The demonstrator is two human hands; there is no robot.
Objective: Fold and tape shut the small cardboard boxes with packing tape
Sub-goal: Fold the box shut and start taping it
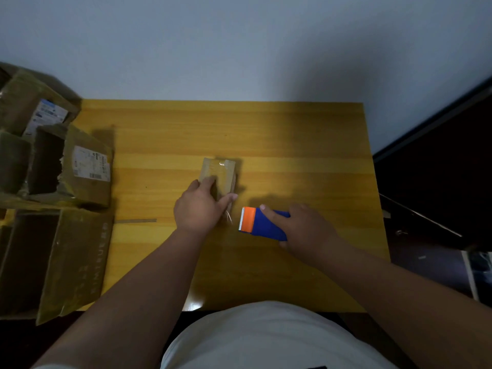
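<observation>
gripping now: the right hand (300,230), right of centre in the frame, is wrapped over a blue tape dispenser (266,226), forefinger laid straight along its top, thumb curled under the near side; the orange toothed blade (247,219) points left toward the box.
left hand: the left hand (198,206), at centre frame, lies over the near end of the small cardboard box (219,178), fingers bent over its top and left edge, thumb stretched right along the near edge; it looks like pressing down more than a firm grip.
box: sits on the yellow desk (292,134) at centre, long axis running away from the person; a shiny tape strip (222,171) runs along its top seam.
tape tail: a thin clear wisp (228,217) shows just below the thumb, between box and blade; whether it is cut free i cannot tell.
risk, tape: if uncut, pulling the dispenser away could peel the strip off or drag the light box.
risk, stick: a loose tail may fold onto itself or cling to the thumb.
risk, blade: teeth sit near the left thumb; a quick sweep left could nick it.
risk, seam: lifting the left hand early may let the flaps spring.
surroundings: larger opened cartons (69,166) crowd the left edge of the frame.
</observation>
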